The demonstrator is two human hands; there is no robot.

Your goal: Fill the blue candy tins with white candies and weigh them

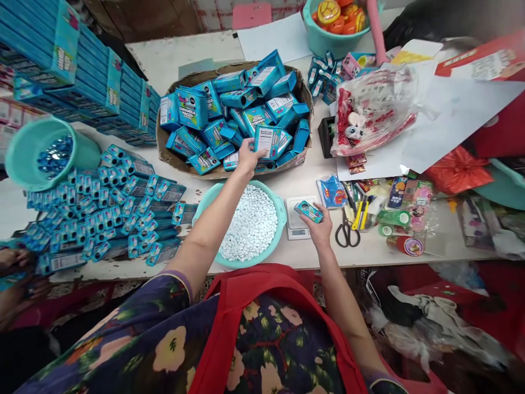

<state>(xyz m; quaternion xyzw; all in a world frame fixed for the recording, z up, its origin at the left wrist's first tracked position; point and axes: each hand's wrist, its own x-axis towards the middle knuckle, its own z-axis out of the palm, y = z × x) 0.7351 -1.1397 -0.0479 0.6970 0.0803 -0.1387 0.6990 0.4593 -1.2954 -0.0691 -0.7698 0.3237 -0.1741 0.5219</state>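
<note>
The left hand [247, 156] pinches a blue carton [267, 140] by its lower edge at the near rim of the cardboard tray [305, 98]; the right hand [319, 227] grips a small tin [309, 211] over the scale [296, 219]. Both look light and stiff, the thin carton crushable, best held by its edges. The basin of white candies [250, 224] crowds the tabletop [172, 54] between them.

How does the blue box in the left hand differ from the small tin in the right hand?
The box is bigger and square-edged; the tin is small, flat and rounded. The left hand holds the box upright over the basket; the right hand holds the tin flat above the scale. The box shows a white label; the tin shows a dark panel. Both are blue.
</note>
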